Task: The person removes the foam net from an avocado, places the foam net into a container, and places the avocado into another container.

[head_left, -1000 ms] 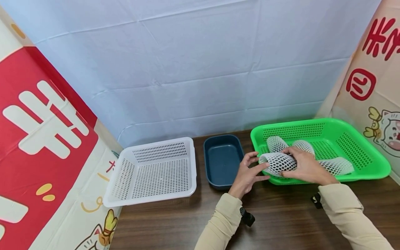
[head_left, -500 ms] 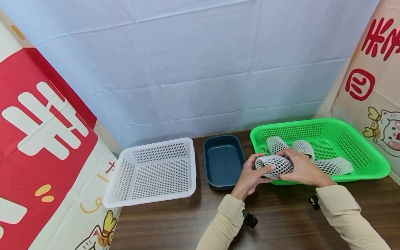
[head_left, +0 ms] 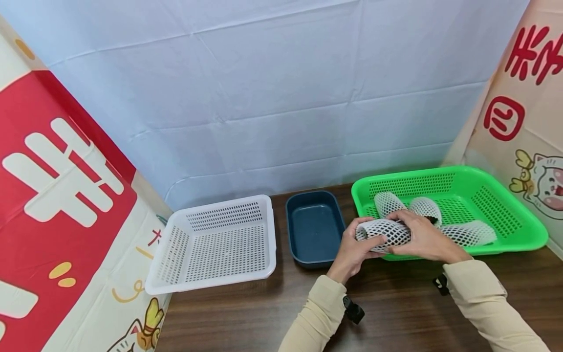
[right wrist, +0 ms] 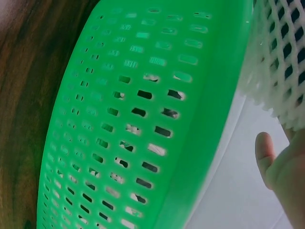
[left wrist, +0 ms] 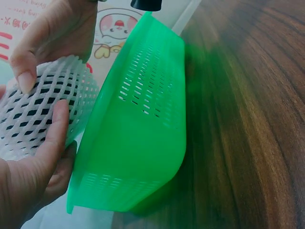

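Both hands hold a white foam net sleeve (head_left: 389,231) with something dark showing through its mesh, over the front left rim of the green basket (head_left: 523,230). My left hand (head_left: 352,250) grips the sleeve's left end, thumb in front. My right hand (head_left: 424,238) holds its other end from above and the side. In the left wrist view, fingers of both hands press on the net (left wrist: 47,102). More net sleeves lie in the basket: one at the back left (head_left: 388,203), one in the middle (head_left: 424,208) with a dark end showing, and one at the front right (head_left: 472,233).
A dark blue tray (head_left: 315,227) stands left of the green basket, and a white perforated basket (head_left: 228,249) stands further left. All three are on a brown wooden table (head_left: 246,318). Pale cloth (head_left: 264,88) hangs behind, with printed banners at both sides.
The held sleeve has come slightly down and left, toward the basket's front left rim. My left fingers, spread earlier, have closed round its left end. The right hand has moved along with it.
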Demonstrator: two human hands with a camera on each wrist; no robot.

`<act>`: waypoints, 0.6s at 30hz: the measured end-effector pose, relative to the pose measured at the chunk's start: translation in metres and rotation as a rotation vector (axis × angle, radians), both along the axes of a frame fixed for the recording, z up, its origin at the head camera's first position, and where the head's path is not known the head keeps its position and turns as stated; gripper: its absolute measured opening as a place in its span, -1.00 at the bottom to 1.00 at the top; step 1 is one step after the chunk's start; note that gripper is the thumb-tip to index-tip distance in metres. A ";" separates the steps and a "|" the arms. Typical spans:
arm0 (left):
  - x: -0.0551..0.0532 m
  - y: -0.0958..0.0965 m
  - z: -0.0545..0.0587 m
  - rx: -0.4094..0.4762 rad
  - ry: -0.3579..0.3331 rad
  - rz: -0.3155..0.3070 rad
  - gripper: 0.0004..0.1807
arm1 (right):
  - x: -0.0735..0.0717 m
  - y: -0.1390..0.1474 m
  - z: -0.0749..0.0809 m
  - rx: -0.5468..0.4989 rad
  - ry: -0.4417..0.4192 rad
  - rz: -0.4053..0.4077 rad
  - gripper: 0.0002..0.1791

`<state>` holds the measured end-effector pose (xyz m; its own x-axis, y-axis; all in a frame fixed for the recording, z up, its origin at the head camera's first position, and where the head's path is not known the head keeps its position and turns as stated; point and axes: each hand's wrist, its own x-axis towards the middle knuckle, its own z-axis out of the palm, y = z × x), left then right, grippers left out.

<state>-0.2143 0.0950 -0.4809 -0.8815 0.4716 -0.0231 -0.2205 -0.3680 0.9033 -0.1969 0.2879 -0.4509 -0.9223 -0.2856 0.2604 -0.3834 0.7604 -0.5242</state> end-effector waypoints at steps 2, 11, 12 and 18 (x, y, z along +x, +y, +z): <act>0.000 0.000 0.000 0.000 -0.001 0.007 -0.55 | 0.000 0.000 0.001 -0.012 -0.004 0.006 -0.28; 0.000 -0.002 0.001 0.010 -0.013 0.021 -0.58 | 0.002 0.003 0.002 -0.083 -0.003 0.060 -0.19; 0.000 -0.002 0.002 0.016 -0.013 0.020 -0.58 | 0.002 0.003 0.002 -0.097 -0.011 0.067 -0.17; -0.002 -0.005 0.004 0.052 0.009 -0.004 -0.57 | 0.004 0.005 0.002 -0.185 -0.038 0.088 -0.10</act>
